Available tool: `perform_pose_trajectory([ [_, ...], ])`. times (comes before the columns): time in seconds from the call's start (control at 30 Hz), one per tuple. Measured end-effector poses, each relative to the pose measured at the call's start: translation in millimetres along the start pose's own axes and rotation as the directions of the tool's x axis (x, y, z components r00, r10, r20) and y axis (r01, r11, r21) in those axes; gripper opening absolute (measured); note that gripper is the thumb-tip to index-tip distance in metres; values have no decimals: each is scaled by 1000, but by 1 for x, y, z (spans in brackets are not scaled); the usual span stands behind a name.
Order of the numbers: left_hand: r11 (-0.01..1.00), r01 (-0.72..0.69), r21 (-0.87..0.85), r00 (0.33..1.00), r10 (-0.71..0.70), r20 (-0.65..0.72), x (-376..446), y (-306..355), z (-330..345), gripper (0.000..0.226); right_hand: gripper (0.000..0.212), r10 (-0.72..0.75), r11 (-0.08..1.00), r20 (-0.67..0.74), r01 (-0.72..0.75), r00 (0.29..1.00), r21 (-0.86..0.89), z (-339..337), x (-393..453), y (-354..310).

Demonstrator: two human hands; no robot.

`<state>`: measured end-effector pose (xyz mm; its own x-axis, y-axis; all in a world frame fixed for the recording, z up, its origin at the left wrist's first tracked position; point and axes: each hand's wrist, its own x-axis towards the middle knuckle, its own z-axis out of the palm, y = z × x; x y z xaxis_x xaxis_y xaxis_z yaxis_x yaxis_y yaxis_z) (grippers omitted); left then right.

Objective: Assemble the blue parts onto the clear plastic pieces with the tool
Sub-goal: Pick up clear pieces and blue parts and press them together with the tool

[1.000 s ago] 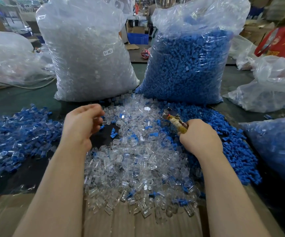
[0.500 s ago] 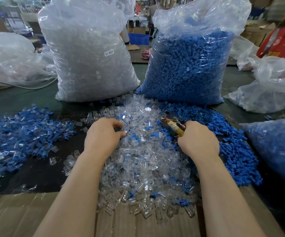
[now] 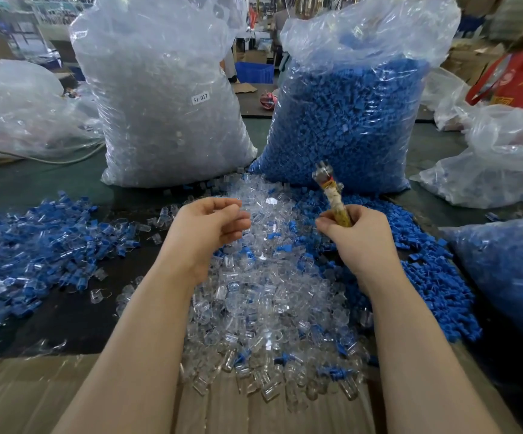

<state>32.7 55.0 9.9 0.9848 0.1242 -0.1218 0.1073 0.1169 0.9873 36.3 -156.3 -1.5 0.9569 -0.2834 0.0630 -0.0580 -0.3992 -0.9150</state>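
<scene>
Both hands have risen off the clear pieces [image 3: 263,296]: my left hand [image 3: 210,228] with fingers loosely curled, contents indiscernible, my right hand [image 3: 355,236] gripping the tool [image 3: 332,195] upright; seat a piece squarely on its tip.

We saw two colours above all — blue and clear. The loose blue parts [image 3: 417,277] were a strong, even blue, and the clear plastic pieces [image 3: 269,292] had no colour, only white glints. The tool [image 3: 337,203] was yellowish with a red band and a clear tip. One tall bag [image 3: 166,104] looked milky white with a small white label [image 3: 200,98]; the other bag [image 3: 348,120] showed deep blue. The table [image 3: 34,180] was dark green — the cardboard [image 3: 34,396] was brown.
</scene>
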Motion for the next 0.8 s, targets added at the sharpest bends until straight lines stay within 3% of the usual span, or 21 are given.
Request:
perform_pose_trajectory([
  [0.17,959,130,-252,988,-103,115,-7,3,16,15,10,-25,993,22,22,999,116,-2,-4,-4],
  [0.33,948,164,-274,977,-116,181,-10,4,17,35,15,-80,984,35,74,996,163,1,-6,-6],
  [0.67,998,-66,-7,995,65,-80,-9,-3,31,11,17,-150,972,44,139,988,189,9,-6,-7],
  [0.8,994,-83,-74,989,73,-128,-11,-4,34,4,17,-182,966,53,169,982,197,13,-8,-11],
])
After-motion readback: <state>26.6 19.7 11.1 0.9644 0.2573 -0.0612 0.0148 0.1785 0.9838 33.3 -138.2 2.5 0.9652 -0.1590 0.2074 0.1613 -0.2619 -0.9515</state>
